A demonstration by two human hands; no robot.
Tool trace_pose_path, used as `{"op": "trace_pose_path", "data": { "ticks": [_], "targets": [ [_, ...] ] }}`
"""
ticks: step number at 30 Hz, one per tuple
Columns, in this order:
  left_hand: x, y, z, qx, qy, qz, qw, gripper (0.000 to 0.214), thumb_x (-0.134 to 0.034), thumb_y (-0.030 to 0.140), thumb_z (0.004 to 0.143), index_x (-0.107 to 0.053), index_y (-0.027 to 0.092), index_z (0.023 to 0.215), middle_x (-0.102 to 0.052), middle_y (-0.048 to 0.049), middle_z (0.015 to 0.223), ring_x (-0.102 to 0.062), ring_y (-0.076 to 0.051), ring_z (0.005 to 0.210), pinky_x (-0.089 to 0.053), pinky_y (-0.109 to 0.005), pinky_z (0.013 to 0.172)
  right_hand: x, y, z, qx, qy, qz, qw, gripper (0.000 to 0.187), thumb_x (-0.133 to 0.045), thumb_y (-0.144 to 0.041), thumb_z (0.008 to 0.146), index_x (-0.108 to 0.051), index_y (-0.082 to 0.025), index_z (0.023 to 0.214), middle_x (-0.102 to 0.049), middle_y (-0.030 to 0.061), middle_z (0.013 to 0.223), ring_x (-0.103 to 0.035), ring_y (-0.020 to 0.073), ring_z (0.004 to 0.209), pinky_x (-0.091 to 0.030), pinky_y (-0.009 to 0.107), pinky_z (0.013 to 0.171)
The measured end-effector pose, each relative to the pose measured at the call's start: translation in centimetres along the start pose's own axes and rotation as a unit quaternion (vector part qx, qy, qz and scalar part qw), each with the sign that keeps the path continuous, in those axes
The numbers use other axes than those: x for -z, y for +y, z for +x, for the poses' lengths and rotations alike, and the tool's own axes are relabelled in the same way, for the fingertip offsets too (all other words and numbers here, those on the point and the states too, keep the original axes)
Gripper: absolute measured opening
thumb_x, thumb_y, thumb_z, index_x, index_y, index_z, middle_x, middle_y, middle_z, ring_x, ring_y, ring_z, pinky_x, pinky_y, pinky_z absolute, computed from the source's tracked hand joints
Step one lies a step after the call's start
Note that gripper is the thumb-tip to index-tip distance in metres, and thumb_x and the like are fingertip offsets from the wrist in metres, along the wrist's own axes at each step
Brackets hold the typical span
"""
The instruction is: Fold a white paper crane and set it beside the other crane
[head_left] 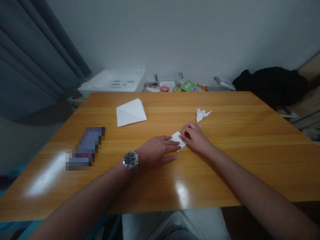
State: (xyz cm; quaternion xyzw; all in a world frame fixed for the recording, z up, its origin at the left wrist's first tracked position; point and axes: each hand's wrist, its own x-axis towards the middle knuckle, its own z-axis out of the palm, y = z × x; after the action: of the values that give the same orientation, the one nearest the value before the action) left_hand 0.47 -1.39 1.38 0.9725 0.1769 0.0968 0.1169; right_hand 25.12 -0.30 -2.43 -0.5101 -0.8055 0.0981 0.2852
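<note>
A grey-blue curtain (30,60) hangs at the left of a pale wall (175,36), and in front of you stretches a glossy, rectangular, orange-brown wooden desk (225,180). Beyond its far edge you have a shallow white tray (102,89) and, nearer the middle, a green printed booklet (191,86) among small clutter. A dark heap (272,83) lies off to the right.

Your small, folded white paper piece (175,136) lies near the middle of the desk, between your hands. Your left hand (158,151), with a silver, dark-faced metal watch (131,160) at the wrist, lies palm down; its grip is spread open, fingertips resting on the paper. Your right hand (196,138) has its grip closed, thumb and fingers pinching the paper's right corner.

Just beyond your right hand sits a white folded-paper crane (201,115). Farther left lies a flat stack of white paper sheets (131,113), and nearer you, at the left, a dark rectangular object (86,146), blurred into blocks.
</note>
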Motion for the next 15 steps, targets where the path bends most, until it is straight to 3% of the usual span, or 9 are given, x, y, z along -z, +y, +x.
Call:
{"op": "trace_pose_path", "data": {
  "ticks": [15],
  "targets": [
    [0.79, 0.12, -0.06, -0.029, -0.014, 0.014, 0.999, 0.036, -0.046, 0.038, 0.103, -0.065, 0.023, 0.129, -0.057, -0.0067, 0.145, -0.054, -0.027, 0.132, -0.039, -0.045, 0.116, 0.16, -0.15, 0.01, -0.002, -0.003, 0.001, 1.0, 0.012, -0.064, -0.026, 0.091, -0.062, -0.02, 0.081, -0.057, 0.0071, 0.095, -0.055, 0.024, 0.092, -0.046, 0.041, 0.087]
  ]
}}
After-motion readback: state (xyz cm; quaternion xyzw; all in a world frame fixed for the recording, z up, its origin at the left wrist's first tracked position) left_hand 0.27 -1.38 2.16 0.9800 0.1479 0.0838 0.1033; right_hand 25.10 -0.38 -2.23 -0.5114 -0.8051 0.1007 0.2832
